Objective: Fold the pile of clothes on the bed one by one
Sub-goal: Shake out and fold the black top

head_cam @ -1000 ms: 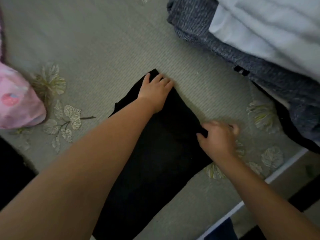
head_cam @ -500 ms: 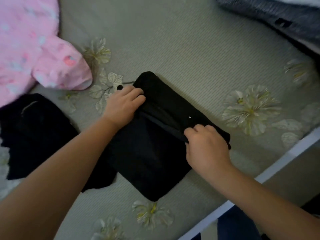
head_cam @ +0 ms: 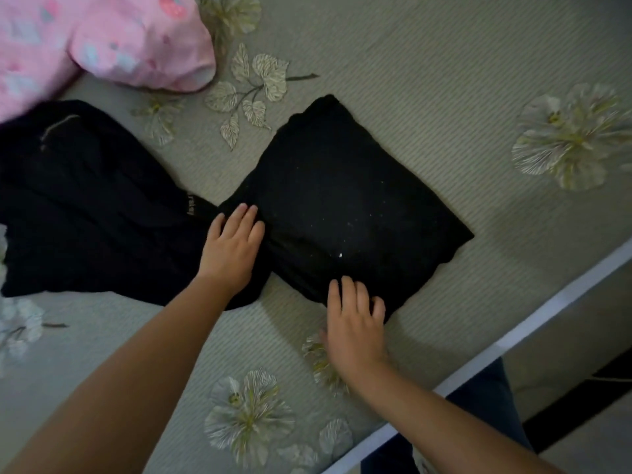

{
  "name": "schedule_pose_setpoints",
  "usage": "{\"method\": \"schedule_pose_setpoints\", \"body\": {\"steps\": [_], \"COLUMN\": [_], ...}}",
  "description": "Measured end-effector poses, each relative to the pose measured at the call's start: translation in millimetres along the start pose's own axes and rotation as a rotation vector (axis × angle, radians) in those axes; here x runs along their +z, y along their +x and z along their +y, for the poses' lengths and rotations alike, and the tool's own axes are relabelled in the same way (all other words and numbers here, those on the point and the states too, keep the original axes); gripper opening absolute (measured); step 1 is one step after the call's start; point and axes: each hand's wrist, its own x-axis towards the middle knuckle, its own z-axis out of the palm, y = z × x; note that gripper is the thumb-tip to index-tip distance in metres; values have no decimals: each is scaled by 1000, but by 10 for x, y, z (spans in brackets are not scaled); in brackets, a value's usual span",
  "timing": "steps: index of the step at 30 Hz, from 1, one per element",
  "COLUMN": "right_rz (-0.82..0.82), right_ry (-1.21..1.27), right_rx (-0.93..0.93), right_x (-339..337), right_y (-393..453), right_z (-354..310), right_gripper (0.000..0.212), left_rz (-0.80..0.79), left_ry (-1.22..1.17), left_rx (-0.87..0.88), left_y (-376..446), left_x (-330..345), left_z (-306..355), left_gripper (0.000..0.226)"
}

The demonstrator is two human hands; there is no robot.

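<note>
Our left fingers (head_cam: 248, 217) lay straight and flat on the near-left edge of the black fold (head_cam: 345, 203), pressing it, with nothing grasped. Our right fingers (head_cam: 355, 295) rested slightly bent on the fold's near corner, touching the cloth rather than pinching it. Half a second earlier both hands had been curled round the top layer, carrying it over; now that layer was down and the grip let go.

From the fingers outward: the left hand (head_cam: 232, 251) sat where the fold met a second dark garment (head_cam: 89, 200), which lay crumpled and touching it on the left. The right hand (head_cam: 355, 326) hung half on the fold, half over the bedspread (head_cam: 427, 63).

The fold lay as a compact square in the middle of the bed, near its edge (head_cam: 513, 340). A pink garment (head_cam: 102, 39) sat at the far left, well apart.

We judged this piece finished but for smoothing. The black garment beside it looked the likely next one, and the two dark cloths touching could be dragged together if we lifted carelessly.
</note>
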Motion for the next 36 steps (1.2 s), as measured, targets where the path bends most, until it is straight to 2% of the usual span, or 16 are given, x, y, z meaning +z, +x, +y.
{"method": "schedule_pose_setpoints", "body": {"steps": [3,7,9,13,15,18,20,25,29,33,36], "right_rz": [64,156,254,459,493,510,515,620,779,943,1055], "right_ry": [-78,-62,-52,-24,-56,-74,-91,-157,-187,-106,-80], "right_rx": [18,-4,-47,-232,-298,-348,-394,-478,-425,-405,-318], "right_x": [169,239,216,16,-183,-594,-918,-1898,-2782,-3705,-4380], "right_y": [13,91,152,235,209,229,302,582,907,1202,1333], "right_z": [13,92,161,409,582,906,1151,1845,2352,2882,3336], "right_gripper": [81,75,66,40,25,28,28,29,28,29,33], "left_rz": [85,88,91,214,259,321,323,434,554,661,855], "left_ry": [41,8,-47,-87,-85,-151,-212,-210,-105,-30,6], "left_rx": [34,172,193,218,227,224,243,279,254,296,360], "left_y": [-56,-28,-15,16,51,131,194,527,1038,1631,2053], "left_x": [99,106,104,-37,-125,-324,-529,-1488,-2637,-3821,-4714], "left_z": [57,117,204,358,444,669,854,1036,1161,1417,1631], "left_gripper": [71,67,70,85,77,63,61,66,71,59,52]}}
